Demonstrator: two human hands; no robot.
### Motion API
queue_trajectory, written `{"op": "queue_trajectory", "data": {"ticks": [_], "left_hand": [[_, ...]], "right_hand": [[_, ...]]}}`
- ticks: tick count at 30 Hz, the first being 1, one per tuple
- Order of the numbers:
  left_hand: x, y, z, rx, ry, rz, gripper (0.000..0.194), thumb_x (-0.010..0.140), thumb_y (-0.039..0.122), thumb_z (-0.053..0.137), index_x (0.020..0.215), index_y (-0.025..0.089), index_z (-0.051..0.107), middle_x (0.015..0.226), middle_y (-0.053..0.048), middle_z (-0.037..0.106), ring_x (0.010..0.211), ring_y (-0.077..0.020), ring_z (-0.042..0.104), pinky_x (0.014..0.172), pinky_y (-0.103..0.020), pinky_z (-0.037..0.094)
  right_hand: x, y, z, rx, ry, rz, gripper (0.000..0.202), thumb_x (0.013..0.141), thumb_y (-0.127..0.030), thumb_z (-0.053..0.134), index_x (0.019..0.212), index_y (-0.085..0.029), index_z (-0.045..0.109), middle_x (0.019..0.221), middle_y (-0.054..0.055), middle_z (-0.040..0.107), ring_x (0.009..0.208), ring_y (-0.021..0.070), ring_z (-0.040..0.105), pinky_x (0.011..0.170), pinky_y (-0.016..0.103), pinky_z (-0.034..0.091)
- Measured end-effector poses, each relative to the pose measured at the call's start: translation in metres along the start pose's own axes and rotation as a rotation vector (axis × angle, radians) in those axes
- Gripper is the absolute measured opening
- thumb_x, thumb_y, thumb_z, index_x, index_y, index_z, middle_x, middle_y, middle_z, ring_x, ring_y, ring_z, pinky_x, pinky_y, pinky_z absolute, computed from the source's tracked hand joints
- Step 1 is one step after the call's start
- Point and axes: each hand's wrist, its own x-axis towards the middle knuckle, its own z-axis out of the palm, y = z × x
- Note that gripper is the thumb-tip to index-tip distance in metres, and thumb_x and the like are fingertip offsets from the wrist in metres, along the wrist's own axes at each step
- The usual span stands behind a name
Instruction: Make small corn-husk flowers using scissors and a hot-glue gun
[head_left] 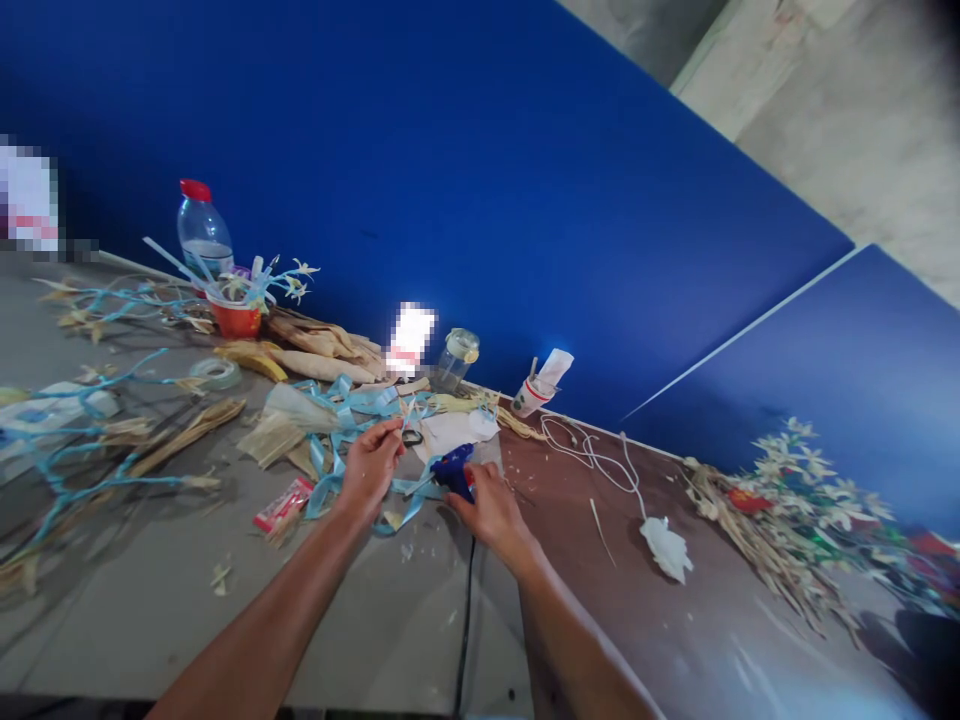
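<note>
My right hand [495,510] is wrapped round a dark blue glue gun [453,472], its nozzle turned left toward my other hand. A black cord [466,620] runs from below it to the table's front edge. My left hand [375,458] is closed in a pinch; a small pale piece shows at its fingertips, too small to name. A black ring-shaped handle [412,437] lies just beside those fingers. Light blue ribbon [322,480] is spread in loops around and behind my left hand. White paper [461,434] lies behind the glue gun.
Dried husks [322,345], a tape roll [215,374] and a red tub [236,318] with stems are at left, near a bottle [204,235]. A jar [456,360], a paper cup [532,393] and a white cable [592,455] line the blue partition. Husk flowers [802,490] lie right.
</note>
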Motion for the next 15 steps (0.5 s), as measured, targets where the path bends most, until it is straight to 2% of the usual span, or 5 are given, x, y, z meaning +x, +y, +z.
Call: {"op": "queue_trajectory", "data": {"ticks": [6, 10, 13, 15], "left_hand": [[0.003, -0.008, -0.001, -0.004, -0.023, 0.005, 0.025, 0.059, 0.028, 0.067, 0.080, 0.014, 0.068, 0.049, 0.003, 0.053, 0.042, -0.0079, 0.038, 0.042, -0.021, 0.025], [0.008, -0.013, -0.004, -0.033, -0.028, -0.020, 0.025, 0.058, 0.028, 0.068, 0.078, 0.014, 0.068, 0.050, 0.003, 0.053, 0.043, -0.0074, 0.039, 0.042, -0.020, 0.025], [0.012, -0.015, -0.007, -0.076, -0.023, -0.042, 0.027, 0.056, 0.028, 0.069, 0.078, 0.014, 0.068, 0.050, 0.003, 0.054, 0.043, -0.0068, 0.039, 0.042, -0.020, 0.025], [0.014, -0.016, -0.009, -0.107, -0.023, -0.060, 0.030, 0.055, 0.029, 0.070, 0.079, 0.013, 0.067, 0.049, 0.004, 0.054, 0.044, -0.0065, 0.039, 0.043, -0.019, 0.025]], "right_hand": [[0.003, -0.004, 0.003, -0.157, -0.082, 0.125, 0.038, 0.074, -0.038, 0.065, 0.107, -0.019, 0.060, 0.108, 0.013, 0.057, 0.087, 0.0257, 0.061, 0.073, 0.034, 0.045], [0.011, -0.001, 0.008, -0.196, -0.095, 0.110, 0.032, 0.075, -0.030, 0.060, 0.103, -0.016, 0.061, 0.108, 0.015, 0.056, 0.087, 0.0270, 0.062, 0.074, 0.035, 0.046], [0.015, 0.005, 0.009, -0.094, -0.073, 0.063, 0.029, 0.072, -0.024, 0.057, 0.099, -0.014, 0.062, 0.099, 0.013, 0.058, 0.088, 0.0258, 0.060, 0.078, 0.035, 0.046], [0.016, 0.009, 0.006, 0.055, -0.006, 0.049, 0.027, 0.069, -0.024, 0.060, 0.094, -0.015, 0.063, 0.094, 0.011, 0.058, 0.090, 0.0253, 0.059, 0.081, 0.035, 0.045]]}}
